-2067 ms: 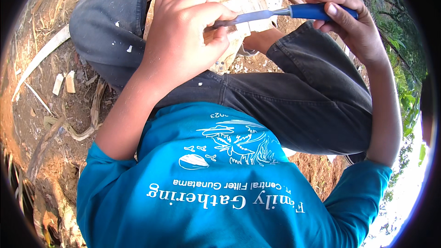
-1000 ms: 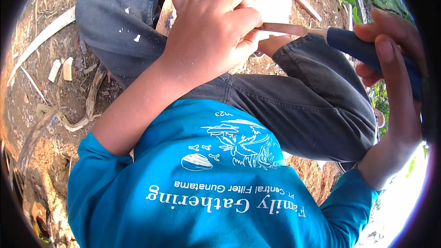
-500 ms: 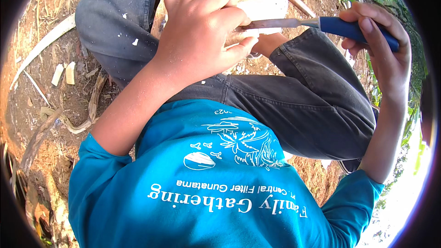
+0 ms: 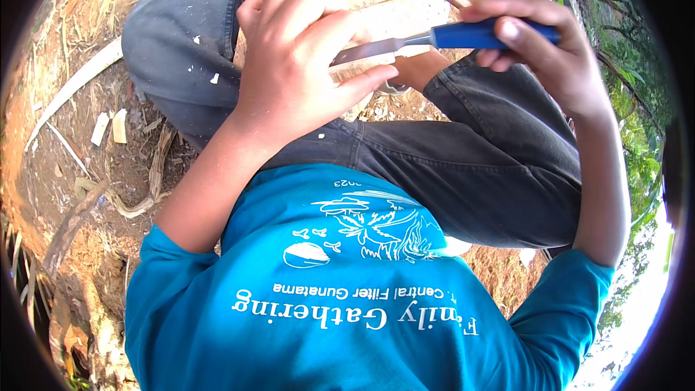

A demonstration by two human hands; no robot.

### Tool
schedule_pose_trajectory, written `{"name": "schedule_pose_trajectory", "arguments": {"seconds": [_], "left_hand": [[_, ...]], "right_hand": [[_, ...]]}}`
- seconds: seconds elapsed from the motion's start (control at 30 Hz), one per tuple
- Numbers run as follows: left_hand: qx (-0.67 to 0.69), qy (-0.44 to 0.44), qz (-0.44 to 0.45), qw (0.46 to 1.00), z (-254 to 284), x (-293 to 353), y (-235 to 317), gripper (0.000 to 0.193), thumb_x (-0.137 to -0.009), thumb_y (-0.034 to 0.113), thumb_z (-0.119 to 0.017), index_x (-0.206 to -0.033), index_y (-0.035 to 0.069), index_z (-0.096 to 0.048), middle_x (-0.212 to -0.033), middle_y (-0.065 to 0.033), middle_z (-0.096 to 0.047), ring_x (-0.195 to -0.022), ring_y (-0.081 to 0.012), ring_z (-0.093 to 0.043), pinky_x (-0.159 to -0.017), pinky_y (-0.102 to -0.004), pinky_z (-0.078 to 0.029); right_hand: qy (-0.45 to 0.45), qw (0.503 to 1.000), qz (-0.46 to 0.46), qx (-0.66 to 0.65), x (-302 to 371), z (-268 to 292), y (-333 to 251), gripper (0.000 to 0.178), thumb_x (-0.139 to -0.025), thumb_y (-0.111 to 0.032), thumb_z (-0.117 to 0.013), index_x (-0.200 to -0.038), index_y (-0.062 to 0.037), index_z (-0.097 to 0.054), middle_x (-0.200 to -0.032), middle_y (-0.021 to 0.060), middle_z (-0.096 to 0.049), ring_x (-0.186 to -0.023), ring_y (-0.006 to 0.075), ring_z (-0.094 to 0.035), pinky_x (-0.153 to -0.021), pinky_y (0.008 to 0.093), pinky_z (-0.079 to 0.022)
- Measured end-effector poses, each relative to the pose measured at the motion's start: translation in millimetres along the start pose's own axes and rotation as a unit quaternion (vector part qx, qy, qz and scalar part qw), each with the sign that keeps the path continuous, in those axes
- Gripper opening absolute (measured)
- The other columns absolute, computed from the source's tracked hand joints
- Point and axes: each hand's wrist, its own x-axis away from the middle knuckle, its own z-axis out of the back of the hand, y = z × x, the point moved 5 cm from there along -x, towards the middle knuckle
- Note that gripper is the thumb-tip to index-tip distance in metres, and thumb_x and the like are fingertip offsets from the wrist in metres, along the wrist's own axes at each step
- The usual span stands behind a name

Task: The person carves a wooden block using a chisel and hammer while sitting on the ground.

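Two hands (image 4: 289,72) (image 4: 561,61), one blue-handled chisel (image 4: 452,35), two side-by-side wood offcuts (image 4: 100,129) (image 4: 119,127), one teal shirt (image 4: 347,355)

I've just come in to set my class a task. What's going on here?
A seated person has a blue-handled metal chisel in the right hand. Its blade reaches across toward the left hand, beside a pale wooden piece. Whether the blade touches wood is unclear.

The chisel (image 4: 447,36) bars passage between left hand (image 4: 293,65) and right hand (image 4: 546,51).
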Motion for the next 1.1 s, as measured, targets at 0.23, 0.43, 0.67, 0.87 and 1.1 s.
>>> {"name": "schedule_pose_trajectory", "arguments": {"seconds": [0.23,0.43,0.67,0.87,1.1], "left_hand": [[0.025,0.015,-0.013,0.999,1.2,-1.2,4.2,0.034,-0.072,0.022,-0.087,-0.101,0.017,-0.071,-0.098,-0.0010,-0.067,-0.102,-0.0249,-0.062,-0.099,-0.0416,-0.037],[0.029,0.026,-0.021,0.999,-2.9,2.7,2.3,0.027,-0.073,0.019,-0.085,-0.097,0.019,-0.074,-0.095,0.0012,-0.070,-0.103,-0.0230,-0.063,-0.100,-0.0419,-0.037],[-0.002,0.008,-0.018,1.000,-4.4,3.3,0.5,0.023,-0.074,0.021,-0.084,-0.094,0.019,-0.073,-0.095,0.0020,-0.069,-0.101,-0.0218,-0.062,-0.099,-0.0424,-0.036],[-0.005,-0.028,0.002,1.000,-6.4,-0.6,2.7,0.023,-0.071,0.024,-0.084,-0.090,0.018,-0.072,-0.091,0.0023,-0.066,-0.099,-0.0216,-0.061,-0.099,-0.0425,-0.035],[0.013,-0.023,-0.009,1.000,-4.7,-5.3,2.1,0.030,-0.068,0.028,-0.088,-0.087,0.016,-0.069,-0.089,0.0021,-0.066,-0.098,-0.0224,-0.061,-0.097,-0.0421,-0.036]], "right_hand": [[0.069,0.939,0.063,0.330,51.9,14.1,-102.2,0.025,-0.106,-0.013,-0.058,-0.126,-0.0021,-0.068,-0.111,0.0158,-0.075,-0.078,0.0135,-0.071,-0.070,0.0251,-0.059],[0.069,0.924,0.015,0.376,40.3,-9.4,-111.1,0.024,-0.106,-0.017,-0.060,-0.123,-0.0035,-0.069,-0.109,0.0139,-0.076,-0.078,0.0137,-0.071,-0.070,0.0249,-0.058],[0.047,0.959,0.015,0.279,22.9,31.2,-69.5,0.023,-0.107,-0.018,-0.058,-0.123,-0.0058,-0.070,-0.111,0.0120,-0.075,-0.078,0.0108,-0.070,-0.069,0.0239,-0.057],[0.015,0.983,0.030,0.182,15.6,46.4,-41.6,0.024,-0.108,-0.016,-0.055,-0.124,-0.0037,-0.069,-0.114,0.0138,-0.074,-0.078,0.0101,-0.069,-0.069,0.0230,-0.057],[0.002,0.999,-0.001,0.053,7.3,46.5,-4.3,0.026,-0.108,-0.018,-0.057,-0.125,-0.0030,-0.069,-0.119,0.0125,-0.072,-0.082,0.0096,-0.070,-0.073,0.0232,-0.059]]}}
